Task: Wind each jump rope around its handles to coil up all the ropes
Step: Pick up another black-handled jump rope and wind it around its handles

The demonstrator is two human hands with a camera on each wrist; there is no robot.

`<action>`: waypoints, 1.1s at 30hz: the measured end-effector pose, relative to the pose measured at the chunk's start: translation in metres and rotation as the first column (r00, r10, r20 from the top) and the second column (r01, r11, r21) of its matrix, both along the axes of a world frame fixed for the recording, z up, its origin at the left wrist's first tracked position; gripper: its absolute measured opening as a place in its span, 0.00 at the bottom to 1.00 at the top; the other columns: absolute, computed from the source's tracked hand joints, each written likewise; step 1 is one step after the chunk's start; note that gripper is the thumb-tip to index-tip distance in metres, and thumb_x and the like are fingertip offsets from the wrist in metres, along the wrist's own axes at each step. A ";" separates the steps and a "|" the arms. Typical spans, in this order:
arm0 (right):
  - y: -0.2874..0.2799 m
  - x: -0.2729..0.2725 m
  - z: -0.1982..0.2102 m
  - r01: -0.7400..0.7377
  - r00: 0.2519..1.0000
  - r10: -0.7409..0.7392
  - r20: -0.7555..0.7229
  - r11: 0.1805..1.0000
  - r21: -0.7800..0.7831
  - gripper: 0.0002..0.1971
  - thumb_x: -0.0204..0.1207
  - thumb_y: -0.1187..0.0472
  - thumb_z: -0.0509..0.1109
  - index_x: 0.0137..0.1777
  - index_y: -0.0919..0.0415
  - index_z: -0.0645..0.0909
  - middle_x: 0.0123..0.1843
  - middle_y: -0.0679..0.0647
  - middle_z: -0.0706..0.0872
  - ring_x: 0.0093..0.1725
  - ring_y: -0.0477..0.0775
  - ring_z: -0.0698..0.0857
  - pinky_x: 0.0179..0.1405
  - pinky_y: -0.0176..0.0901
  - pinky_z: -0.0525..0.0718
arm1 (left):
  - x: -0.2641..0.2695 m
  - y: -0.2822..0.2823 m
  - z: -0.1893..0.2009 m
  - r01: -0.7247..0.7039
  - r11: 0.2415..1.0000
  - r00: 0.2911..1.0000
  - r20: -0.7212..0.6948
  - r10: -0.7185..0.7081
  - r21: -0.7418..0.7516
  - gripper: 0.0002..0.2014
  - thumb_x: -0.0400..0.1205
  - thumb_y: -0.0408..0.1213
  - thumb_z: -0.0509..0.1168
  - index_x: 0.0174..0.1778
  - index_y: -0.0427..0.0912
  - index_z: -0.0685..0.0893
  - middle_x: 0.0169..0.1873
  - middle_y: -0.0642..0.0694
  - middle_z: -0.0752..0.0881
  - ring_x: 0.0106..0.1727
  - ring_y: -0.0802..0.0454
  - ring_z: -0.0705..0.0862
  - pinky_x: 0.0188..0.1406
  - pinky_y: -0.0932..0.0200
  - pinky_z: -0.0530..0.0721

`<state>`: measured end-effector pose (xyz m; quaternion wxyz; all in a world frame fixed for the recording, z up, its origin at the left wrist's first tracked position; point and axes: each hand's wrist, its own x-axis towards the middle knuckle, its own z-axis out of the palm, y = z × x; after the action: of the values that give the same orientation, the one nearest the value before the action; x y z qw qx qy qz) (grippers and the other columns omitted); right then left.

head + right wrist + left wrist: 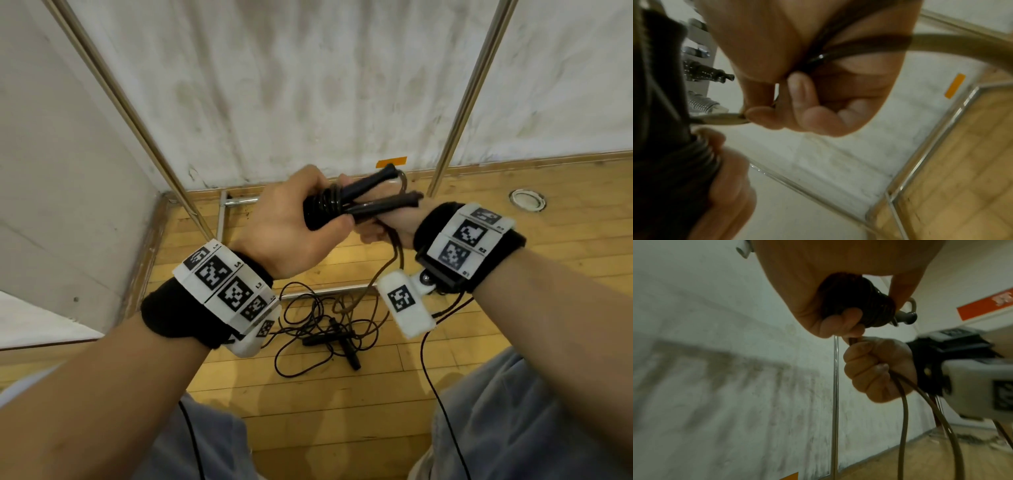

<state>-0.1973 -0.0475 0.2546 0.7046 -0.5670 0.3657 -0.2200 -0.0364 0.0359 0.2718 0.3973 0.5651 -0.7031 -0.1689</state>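
Observation:
My left hand (294, 219) grips a pair of black jump-rope handles (373, 192) held side by side, with several turns of dark rope (323, 205) wound round them. The same wound bundle (855, 300) shows in the left wrist view inside the curled fingers. Just below and right, my right hand (387, 226) is closed on the loose rope (902, 395), which runs from the bundle through its fist (875, 368) and hangs to the floor. In the right wrist view the rope (941, 40) passes under the curled fingers (801, 94). Another black jump rope (329, 339) lies tangled on the floor below.
A wooden floor (342, 404) meets a stained white wall (308, 85). Metal frame poles (469, 99) and a floor bar (239, 200) stand along the wall. An orange tape mark (391, 161) sits at the wall's foot. My knees are at the bottom.

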 end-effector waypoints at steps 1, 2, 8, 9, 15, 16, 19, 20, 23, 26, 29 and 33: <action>0.003 0.004 -0.004 -0.006 0.998 0.003 0.056 0.998 0.070 0.12 0.80 0.59 0.61 0.34 0.59 0.73 0.18 0.44 0.71 0.16 0.42 0.66 0.17 0.32 0.67 | 0.000 0.000 0.000 -0.033 0.999 0.999 -0.039 0.032 -0.004 0.10 0.68 0.50 0.68 0.36 0.57 0.72 0.24 0.56 0.77 0.27 0.62 0.76 0.23 0.70 0.70; 0.007 0.008 -0.007 -0.007 0.996 -0.004 0.095 0.994 0.108 0.13 0.81 0.62 0.57 0.34 0.59 0.73 0.18 0.44 0.70 0.15 0.42 0.65 0.16 0.32 0.65 | 0.000 -0.001 0.000 -0.062 0.998 0.996 -0.067 0.061 -0.014 0.10 0.68 0.50 0.68 0.35 0.57 0.71 0.24 0.56 0.76 0.26 0.63 0.75 0.23 0.70 0.70; 0.026 0.026 -0.002 0.193 0.981 -0.183 0.065 0.949 -0.250 0.13 0.84 0.59 0.57 0.39 0.56 0.78 0.20 0.46 0.70 0.19 0.45 0.64 0.18 0.39 0.62 | 0.006 -0.009 0.003 -0.113 0.993 0.964 -0.241 0.114 0.017 0.16 0.71 0.51 0.66 0.52 0.56 0.72 0.30 0.48 0.86 0.25 0.57 0.79 0.25 0.54 0.78; 0.030 0.028 -0.001 0.230 0.969 -0.245 0.013 0.887 -0.399 0.13 0.84 0.59 0.57 0.41 0.57 0.79 0.22 0.46 0.71 0.21 0.46 0.66 0.21 0.42 0.65 | 0.006 -0.010 0.003 -0.106 0.994 0.962 -0.254 0.105 0.010 0.15 0.73 0.49 0.66 0.53 0.55 0.73 0.28 0.51 0.86 0.25 0.59 0.79 0.25 0.57 0.77; 0.041 0.026 -0.007 0.033 0.894 -0.396 -0.211 0.527 -0.849 0.10 0.82 0.58 0.62 0.57 0.59 0.83 0.34 0.40 0.76 0.34 0.43 0.77 0.34 0.36 0.71 | 0.007 -0.020 0.008 -0.173 0.983 0.910 -0.372 0.182 0.056 0.11 0.75 0.46 0.64 0.48 0.45 0.81 0.25 0.53 0.83 0.22 0.63 0.78 0.25 0.65 0.72; 0.037 0.023 -0.007 -0.007 0.859 -0.445 -0.253 0.484 -0.875 0.10 0.81 0.58 0.63 0.56 0.58 0.84 0.36 0.44 0.79 0.39 0.49 0.79 0.38 0.40 0.72 | 0.006 -0.020 0.008 -0.172 0.982 0.905 -0.381 0.187 0.074 0.13 0.74 0.46 0.64 0.49 0.43 0.82 0.26 0.52 0.83 0.21 0.61 0.78 0.25 0.64 0.72; 0.020 0.016 -0.006 -0.126 0.710 -0.612 -0.348 0.375 -0.918 0.12 0.81 0.58 0.62 0.58 0.57 0.85 0.47 0.54 0.81 0.51 0.57 0.77 0.46 0.42 0.68 | -0.003 -0.016 0.007 -0.115 0.984 0.893 -0.421 0.161 0.133 0.14 0.76 0.46 0.65 0.50 0.39 0.82 0.26 0.51 0.83 0.20 0.60 0.77 0.21 0.65 0.72; 0.015 0.016 -0.005 -0.112 0.687 -0.631 -0.360 0.398 -0.911 0.12 0.82 0.59 0.61 0.58 0.58 0.84 0.48 0.54 0.80 0.50 0.56 0.76 0.45 0.41 0.68 | -0.007 -0.015 0.007 -0.091 0.984 0.886 -0.438 0.150 0.154 0.13 0.77 0.44 0.66 0.51 0.39 0.82 0.25 0.50 0.83 0.19 0.59 0.77 0.20 0.64 0.72; 0.010 0.022 -0.006 0.047 0.755 -0.541 -0.370 0.607 -0.793 0.11 0.81 0.63 0.61 0.48 0.55 0.85 0.40 0.46 0.81 0.38 0.47 0.78 0.31 0.32 0.71 | -0.014 -0.013 0.008 -0.046 0.980 0.877 -0.463 0.132 0.193 0.09 0.82 0.40 0.66 0.51 0.38 0.83 0.25 0.47 0.82 0.19 0.54 0.76 0.19 0.61 0.72; 0.017 0.027 -0.009 0.126 0.977 -0.170 -0.132 0.949 -0.287 0.14 0.79 0.65 0.65 0.35 0.51 0.86 0.34 0.45 0.88 0.38 0.43 0.85 0.45 0.40 0.83 | -0.012 -0.014 0.014 -0.047 0.985 0.882 -0.455 0.118 0.165 0.08 0.82 0.40 0.65 0.48 0.38 0.83 0.24 0.46 0.83 0.19 0.54 0.77 0.19 0.62 0.73; 0.015 0.028 -0.015 0.116 0.991 -0.129 -0.041 0.966 -0.230 0.08 0.80 0.59 0.66 0.45 0.52 0.86 0.43 0.50 0.91 0.47 0.50 0.87 0.54 0.51 0.83 | -0.001 -0.015 0.020 -0.066 0.989 0.869 -0.480 0.122 0.132 0.08 0.82 0.39 0.65 0.47 0.37 0.83 0.24 0.45 0.83 0.18 0.52 0.77 0.17 0.62 0.73; 0.007 0.026 -0.015 0.197 0.960 -0.261 -0.098 0.886 -0.420 0.12 0.81 0.49 0.63 0.40 0.49 0.83 0.34 0.46 0.90 0.45 0.51 0.87 0.56 0.55 0.81 | 0.013 -0.018 0.023 -0.152 0.986 0.900 -0.402 0.169 0.075 0.10 0.81 0.43 0.65 0.52 0.40 0.80 0.28 0.48 0.84 0.22 0.51 0.79 0.24 0.55 0.78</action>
<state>-0.1714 -0.0409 0.2400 0.5103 -0.6687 0.4290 -0.3291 -0.0230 0.0181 0.2946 0.5355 0.5818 -0.5523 -0.2640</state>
